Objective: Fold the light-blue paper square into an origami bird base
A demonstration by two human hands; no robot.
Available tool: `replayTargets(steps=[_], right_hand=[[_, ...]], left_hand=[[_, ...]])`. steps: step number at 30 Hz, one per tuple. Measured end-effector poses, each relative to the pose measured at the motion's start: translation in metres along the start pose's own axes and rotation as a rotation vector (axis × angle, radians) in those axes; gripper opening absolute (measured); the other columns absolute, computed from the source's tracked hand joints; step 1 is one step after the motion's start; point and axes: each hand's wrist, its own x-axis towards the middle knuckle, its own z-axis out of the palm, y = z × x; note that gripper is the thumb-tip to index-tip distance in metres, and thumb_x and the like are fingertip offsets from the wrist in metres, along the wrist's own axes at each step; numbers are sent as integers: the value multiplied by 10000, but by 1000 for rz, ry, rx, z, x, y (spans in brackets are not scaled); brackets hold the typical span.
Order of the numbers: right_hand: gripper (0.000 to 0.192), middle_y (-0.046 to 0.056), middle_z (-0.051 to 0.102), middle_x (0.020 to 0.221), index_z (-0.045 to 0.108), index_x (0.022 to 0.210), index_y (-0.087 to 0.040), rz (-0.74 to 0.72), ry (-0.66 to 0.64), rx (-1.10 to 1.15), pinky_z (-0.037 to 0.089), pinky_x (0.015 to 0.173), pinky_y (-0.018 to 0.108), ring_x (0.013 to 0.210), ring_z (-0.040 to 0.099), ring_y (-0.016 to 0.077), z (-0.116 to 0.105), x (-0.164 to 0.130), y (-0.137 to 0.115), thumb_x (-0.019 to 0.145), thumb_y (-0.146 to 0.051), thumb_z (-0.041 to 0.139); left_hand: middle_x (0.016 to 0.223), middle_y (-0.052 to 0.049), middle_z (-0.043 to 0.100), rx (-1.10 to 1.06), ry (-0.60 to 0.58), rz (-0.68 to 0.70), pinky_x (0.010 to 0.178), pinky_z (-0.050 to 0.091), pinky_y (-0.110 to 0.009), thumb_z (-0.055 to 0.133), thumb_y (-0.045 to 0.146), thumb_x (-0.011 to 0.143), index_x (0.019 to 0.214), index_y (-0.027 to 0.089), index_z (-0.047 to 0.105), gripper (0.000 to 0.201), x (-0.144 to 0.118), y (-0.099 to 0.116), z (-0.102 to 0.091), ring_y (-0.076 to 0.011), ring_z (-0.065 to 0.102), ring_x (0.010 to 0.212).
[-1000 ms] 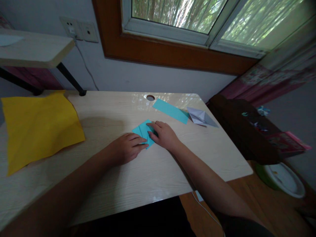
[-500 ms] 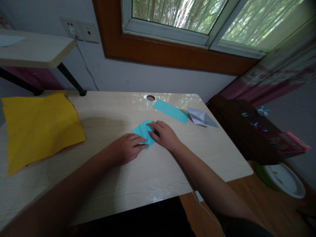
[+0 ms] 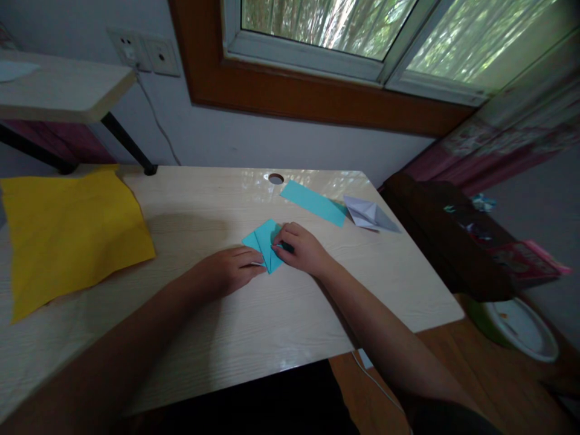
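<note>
A small piece of folded blue paper (image 3: 264,237) lies on the table in front of me, with crease lines meeting near its lower corner. My left hand (image 3: 231,269) has thumb and fingers closed on its lower left edge. On the right side, my right hand (image 3: 301,246) pinches a flap of the same paper between thumb and fingertips. The fingers hide part of both edges. Beyond my right hand lie a flat blue paper strip (image 3: 312,203) and a folded white paper piece (image 3: 366,211) with pointed ends.
A large yellow sheet (image 3: 75,235) covers the left of the pale wooden table (image 3: 281,326). A round cable hole (image 3: 276,179) sits near the back edge, below the window. A raised shelf (image 3: 67,87) stands at the back left. On the floor at right is a round basin (image 3: 521,329).
My right fingertips have drawn together into a pinch on the paper's right side. My left hand has shifted slightly left, uncovering more of the lower corner.
</note>
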Motion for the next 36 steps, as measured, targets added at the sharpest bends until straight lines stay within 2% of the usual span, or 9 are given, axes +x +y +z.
replayTargets(steps=[12,36], right_hand=[[75,73,621,935,651,988,-221,34,-33,1,483,833,371,920,578,227,1,-1,1,938,-230,596],[80,74,618,922,649,982,-219,24,-42,-9,469,806,367,887,575,223,2,0,2,944,-249,585]], left_hand=[[1210,-111,729,-58,-1,54,971,588,-393,531,79,977,1227,150,679,299,0,0,-1,-236,670,1153],[1266,-108,708,-92,-41,28,1006,572,-411,554,89,980,1306,162,644,345,-4,-1,2,-239,647,1201]])
